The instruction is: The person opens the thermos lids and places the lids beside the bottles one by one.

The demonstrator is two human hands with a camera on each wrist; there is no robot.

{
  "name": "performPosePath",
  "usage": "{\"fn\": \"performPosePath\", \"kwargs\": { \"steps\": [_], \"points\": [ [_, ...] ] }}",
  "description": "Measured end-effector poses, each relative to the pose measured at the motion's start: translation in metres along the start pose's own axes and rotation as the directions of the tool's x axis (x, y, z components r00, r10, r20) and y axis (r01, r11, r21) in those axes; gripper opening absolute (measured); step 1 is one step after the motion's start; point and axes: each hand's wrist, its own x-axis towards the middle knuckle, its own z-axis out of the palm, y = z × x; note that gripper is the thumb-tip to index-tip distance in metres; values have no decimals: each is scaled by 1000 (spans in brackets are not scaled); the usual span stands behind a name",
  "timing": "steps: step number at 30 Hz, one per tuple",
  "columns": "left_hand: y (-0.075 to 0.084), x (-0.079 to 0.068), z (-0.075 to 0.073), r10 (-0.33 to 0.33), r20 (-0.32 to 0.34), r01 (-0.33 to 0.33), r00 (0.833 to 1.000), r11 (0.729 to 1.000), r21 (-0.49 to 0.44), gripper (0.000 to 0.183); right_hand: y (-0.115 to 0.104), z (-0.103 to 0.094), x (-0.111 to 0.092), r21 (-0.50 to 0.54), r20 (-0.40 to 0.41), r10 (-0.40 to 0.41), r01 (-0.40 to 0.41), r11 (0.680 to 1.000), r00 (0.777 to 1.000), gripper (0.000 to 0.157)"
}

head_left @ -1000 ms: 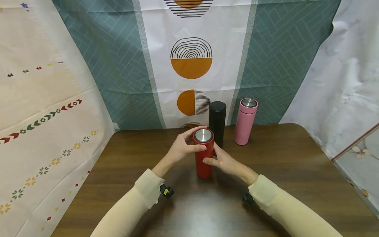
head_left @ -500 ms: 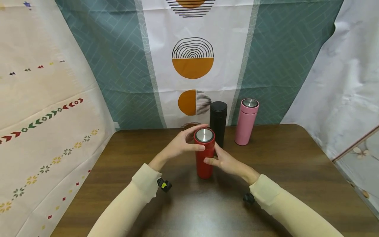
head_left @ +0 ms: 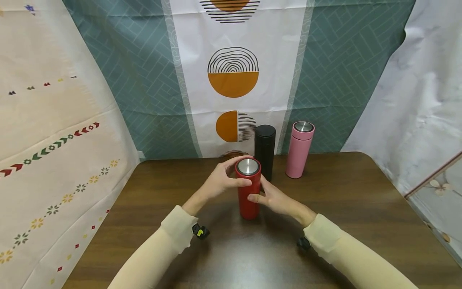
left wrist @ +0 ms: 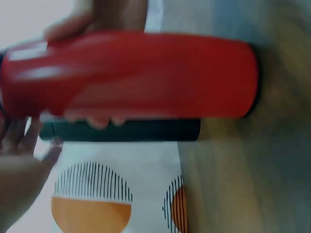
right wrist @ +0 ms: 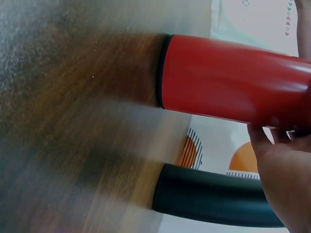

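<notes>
A red thermos (head_left: 249,210) with a steel-topped lid stands upright on the table, between my two hands. My left hand (head_left: 221,179) grips its upper part just under the lid, thumb across the front and fingers round the back. Lower on the right side, my right hand (head_left: 274,197) holds the body with its thumb on the front. In the left wrist view the red thermos (left wrist: 180,75) appears sideways, with fingertips showing past its edge. The right wrist view has the lower body of the red thermos (right wrist: 214,77), its dark base against the wood.
Close behind the red thermos stands a black thermos (head_left: 265,146), partly hidden by it. To the right of that is a pink thermos (head_left: 299,154) with a steel-topped lid. The brown wooden table (head_left: 162,180) ends at the patterned cloth (head_left: 155,100) behind.
My left forearm has shifted slightly to the left. Both hands keep their hold, and the red thermos stays where it was.
</notes>
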Motion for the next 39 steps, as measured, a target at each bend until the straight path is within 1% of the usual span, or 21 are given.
{"fn": "performPosePath", "kwargs": {
  "steps": [3, 4, 6, 8, 10, 13, 15, 17, 20, 22, 25, 28, 30, 33, 36, 39],
  "points": [
    [4, -9, 11, -20, -102, 26, 995, 998, 58, 65, 1, 1, 0, -3, -1, -12, 12, 1000, 1000, 89],
    [6, -11, 13, -28, -118, 37, 993, 996, 76, 66, 1, 1, 0, -5, -4, -17, 17, 1000, 1000, 88],
    [8, -13, 14, -40, -114, 49, 993, 996, 79, 68, 1, 1, 1, -7, -6, -29, 29, 1000, 1000, 87],
    [8, -12, 9, -44, -70, 48, 997, 997, 54, 69, 1, 1, 1, -1, -5, -33, 33, 999, 999, 85],
    [6, -9, 0, -42, 4, 41, 999, 999, 10, 68, 1, 1, 1, 2, -2, -27, 27, 1000, 1000, 84],
    [3, -1, -12, -36, 123, 43, 992, 998, -51, 68, 2, 0, 1, 1, 2, -20, 20, 1000, 1000, 85],
    [2, 4, -17, -39, 170, 51, 985, 997, -65, 66, 1, -1, 1, -6, 0, -12, 12, 1000, 1000, 84],
    [2, 7, -18, -40, 189, 54, 981, 996, -70, 66, 1, -1, 1, -11, -3, -6, 6, 1000, 1000, 84],
    [1, 7, -17, -36, 162, 48, 986, 997, -67, 64, -1, -1, 2, -10, 1, 7, -6, 1000, 1000, 83],
    [-1, 6, -14, -27, 126, 35, 992, 997, -63, 63, -1, -1, 2, -4, 4, 9, -9, 1000, 1000, 83],
    [-1, 2, -7, -15, 52, 18, 999, 999, -43, 64, 0, -1, 2, 8, 7, 2, -2, 1000, 1000, 83],
    [0, -2, 1, -5, -8, 4, 1000, 1000, -28, 66, 1, -1, 2, 12, 3, -9, 9, 1000, 1000, 83],
    [1, -4, 4, -3, -28, 2, 1000, 1000, -21, 66, 1, -1, 1, 11, -1, -13, 13, 1000, 1000, 84],
    [1, -4, 3, 2, -6, -2, 1000, 999, -44, 67, 2, -1, 2, 7, -7, 0, 0, 1000, 1000, 84],
    [1, -3, -2, 14, 50, -10, 999, 997, -71, 72, 2, -1, 2, 7, -1, 21, -21, 1000, 1000, 83],
    [0, 0, -9, 22, 114, -13, 993, 997, -78, 74, 2, -1, 2, 9, 2, 33, -33, 999, 999, 82]
  ]
}}
